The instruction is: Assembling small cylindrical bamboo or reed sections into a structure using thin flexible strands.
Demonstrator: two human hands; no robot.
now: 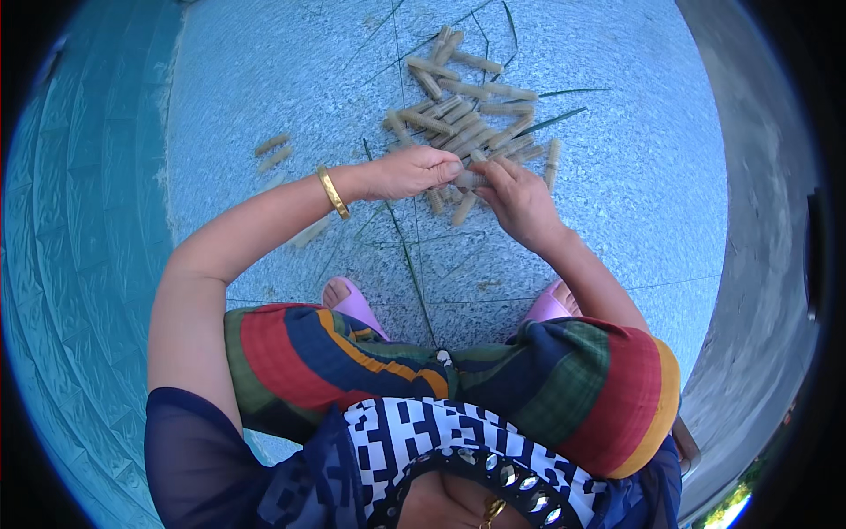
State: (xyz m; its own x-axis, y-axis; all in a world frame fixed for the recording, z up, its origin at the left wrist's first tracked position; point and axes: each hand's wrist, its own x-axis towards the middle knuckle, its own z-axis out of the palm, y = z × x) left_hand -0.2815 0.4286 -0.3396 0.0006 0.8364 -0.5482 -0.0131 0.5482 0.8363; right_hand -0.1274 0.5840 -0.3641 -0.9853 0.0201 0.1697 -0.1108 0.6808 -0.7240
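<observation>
Both of my hands meet over a loose pile of pale, ribbed cylindrical pieces [456, 125] on speckled stone paving. Between them is a translucent whitish ribbed piece [470, 180], too small to identify. My right hand [519, 198] grips it with thumb and fingers. My left hand [423, 172], with a gold bangle on its wrist, has thumb and forefinger pinched together at the piece's left end; whether it holds anything is hidden. Two brownish pieces [272, 144] lie apart on the left, and paler ones [310, 233] lie partly behind my left forearm.
Long green blades of grass [404, 244] lie across the paving [628, 165], some under the pile. My feet in pink slippers [357, 305] rest below my hands. A teal tiled surface [99, 198] borders the left side, and a smooth grey surface [760, 231] curves along the right.
</observation>
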